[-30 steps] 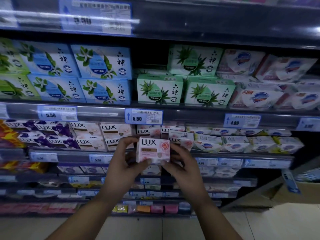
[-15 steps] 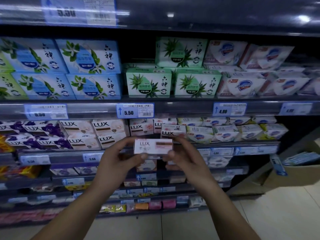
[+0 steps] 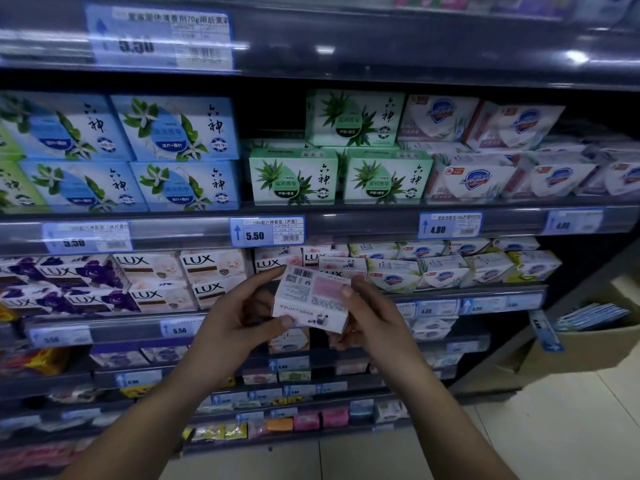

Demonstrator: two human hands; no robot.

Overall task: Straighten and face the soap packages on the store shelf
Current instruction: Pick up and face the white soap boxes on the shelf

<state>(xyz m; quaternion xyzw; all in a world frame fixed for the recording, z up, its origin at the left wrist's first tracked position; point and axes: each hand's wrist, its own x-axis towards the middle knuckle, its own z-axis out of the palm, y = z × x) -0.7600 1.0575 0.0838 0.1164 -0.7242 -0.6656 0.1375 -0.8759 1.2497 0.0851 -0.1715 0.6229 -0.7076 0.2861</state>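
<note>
Both hands hold a pink-and-white LUX soap box (image 3: 313, 299) in front of the shelf. Its back panel with barcode and small print faces me. My left hand (image 3: 239, 320) grips its left side, thumb on the lower edge. On the right side my right hand (image 3: 367, 317) pinches it, fingertips on the pink panel. Behind it, more pink LUX boxes (image 3: 277, 261) sit on the shelf. White LUX boxes (image 3: 211, 271) and purple LUX boxes (image 3: 62, 275) stand to the left.
Blue boxes (image 3: 173, 128) and green aloe boxes (image 3: 292, 178) fill the shelf above, with white Safeguard packs (image 3: 474, 178) to their right. Safeguard packs (image 3: 443, 271) also lie right of the LUX row. A cardboard carton (image 3: 588, 344) stands on the floor at right.
The box has been rotated in my hands: a second ago its LUX front faced me, then a narrow side, and now its back panel. The view shifted slightly.
</note>
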